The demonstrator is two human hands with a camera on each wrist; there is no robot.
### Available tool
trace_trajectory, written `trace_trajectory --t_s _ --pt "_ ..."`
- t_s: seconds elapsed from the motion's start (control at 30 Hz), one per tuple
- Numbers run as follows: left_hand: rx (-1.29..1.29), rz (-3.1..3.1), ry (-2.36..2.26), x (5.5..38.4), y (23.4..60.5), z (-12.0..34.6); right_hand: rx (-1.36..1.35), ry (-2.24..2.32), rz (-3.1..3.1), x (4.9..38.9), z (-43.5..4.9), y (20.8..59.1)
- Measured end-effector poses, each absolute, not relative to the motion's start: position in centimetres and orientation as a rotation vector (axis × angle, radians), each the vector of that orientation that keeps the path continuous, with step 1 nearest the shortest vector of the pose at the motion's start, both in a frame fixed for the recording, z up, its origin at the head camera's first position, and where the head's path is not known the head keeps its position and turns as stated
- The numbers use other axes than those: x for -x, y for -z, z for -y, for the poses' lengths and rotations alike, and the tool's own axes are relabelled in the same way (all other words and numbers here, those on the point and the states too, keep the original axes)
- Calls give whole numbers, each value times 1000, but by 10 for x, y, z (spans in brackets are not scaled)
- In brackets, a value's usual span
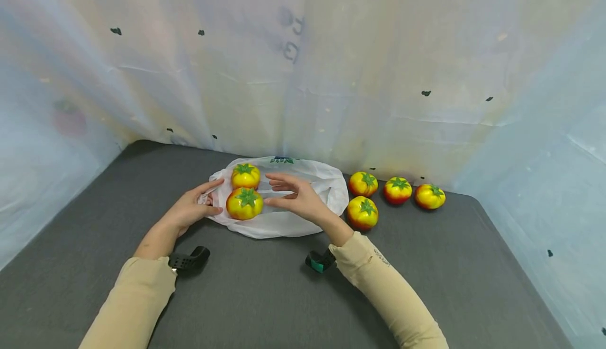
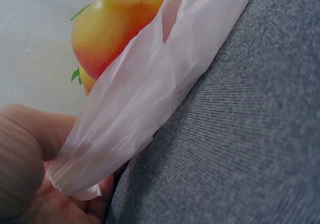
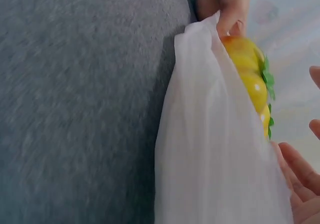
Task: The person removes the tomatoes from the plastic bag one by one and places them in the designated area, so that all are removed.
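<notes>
A white plastic bag [image 1: 289, 228] lies spread on the dark table, its mouth toward my left. At the bag's left end my left hand [image 1: 188, 209] holds the gathered edge of the plastic, index finger and thumb reaching toward the fruit. Two glossy yellow-red tomatoes with green leafy tops, a front tomato [image 1: 243, 205] and a back tomato [image 1: 245, 177], sit side by side in the bag's left part. My right hand [image 1: 299, 197] hovers over the bag just right of them, fingers spread, thumb tip beside the front tomato. In the right wrist view, the bag wall [image 3: 210, 134] hides part of the fruit.
Several more tomatoes stand right of the bag: one near the bag's front right [image 1: 362, 213], another behind it [image 1: 363, 184], then a tomato [image 1: 397, 190] and the rightmost tomato [image 1: 430, 196]. Pale sheeting [image 1: 360, 75] walls off the grey table [image 1: 265, 291] at the back and sides.
</notes>
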State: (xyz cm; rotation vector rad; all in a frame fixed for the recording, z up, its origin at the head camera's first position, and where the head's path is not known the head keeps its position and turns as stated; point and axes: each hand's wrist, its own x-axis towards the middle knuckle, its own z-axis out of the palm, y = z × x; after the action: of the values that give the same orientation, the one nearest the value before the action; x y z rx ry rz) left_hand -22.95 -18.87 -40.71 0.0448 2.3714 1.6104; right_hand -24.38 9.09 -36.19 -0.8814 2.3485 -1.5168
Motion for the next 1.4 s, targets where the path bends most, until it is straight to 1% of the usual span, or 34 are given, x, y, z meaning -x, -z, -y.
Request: trace_trajectory --t_s 0.2,0.73,0.9,1.4 --pt "-45 -2378 -1608 231 407 188 901 1506 -2323 244 -80 364" --pt "-92 -2388 -1616 230 410 189 816 1364 -2394 241 -56 371" --pt "-80 -2381 -1619 230 410 190 834 1253 -2455 243 -50 376" --pt "-84 -2378 -1609 228 408 190 812 1138 -2528 242 -43 378"
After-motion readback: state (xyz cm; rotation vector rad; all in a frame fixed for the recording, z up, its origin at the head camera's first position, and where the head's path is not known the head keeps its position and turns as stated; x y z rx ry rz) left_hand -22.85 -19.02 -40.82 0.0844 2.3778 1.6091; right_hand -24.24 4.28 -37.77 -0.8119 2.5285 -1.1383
